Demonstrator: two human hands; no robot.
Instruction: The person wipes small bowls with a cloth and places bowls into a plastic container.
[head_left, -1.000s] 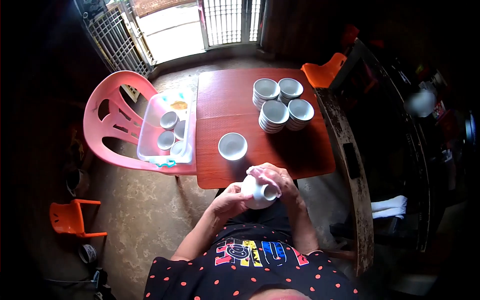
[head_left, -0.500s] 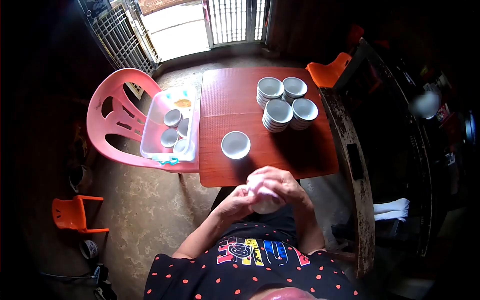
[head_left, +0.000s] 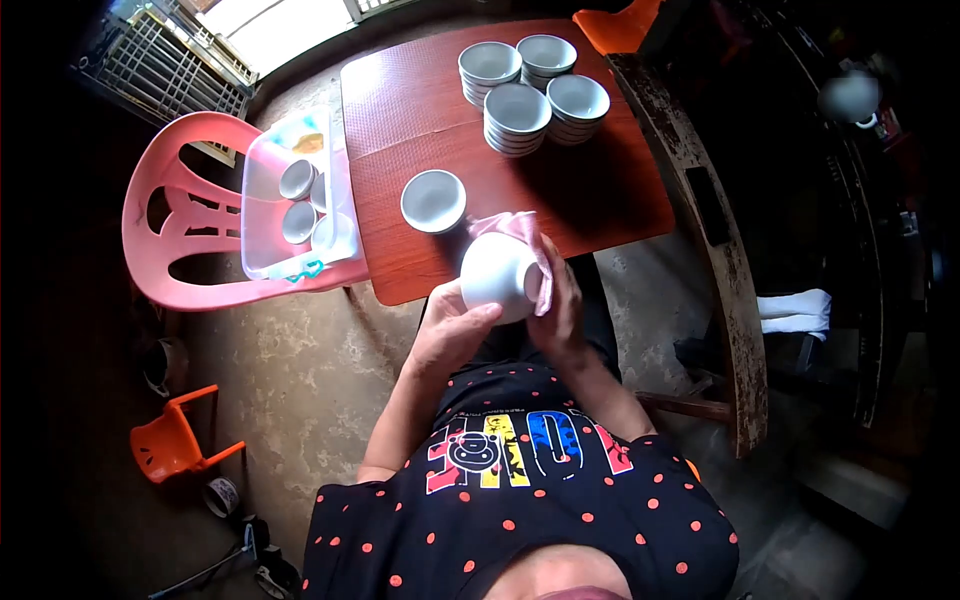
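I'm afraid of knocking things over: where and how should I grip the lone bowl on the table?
Probably by the rim, coming from the left: the lone bowl stands upright, mouth up, with bare tabletop on that side; the pink cloth is near its right.

The held bowl (head_left: pixel 495 278) hides its inside, and the top edge crops the doorway (head_left: pixel 285 35).

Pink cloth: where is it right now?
In the head view, the pink cloth is in the right hand, at the right side of the white bowl.
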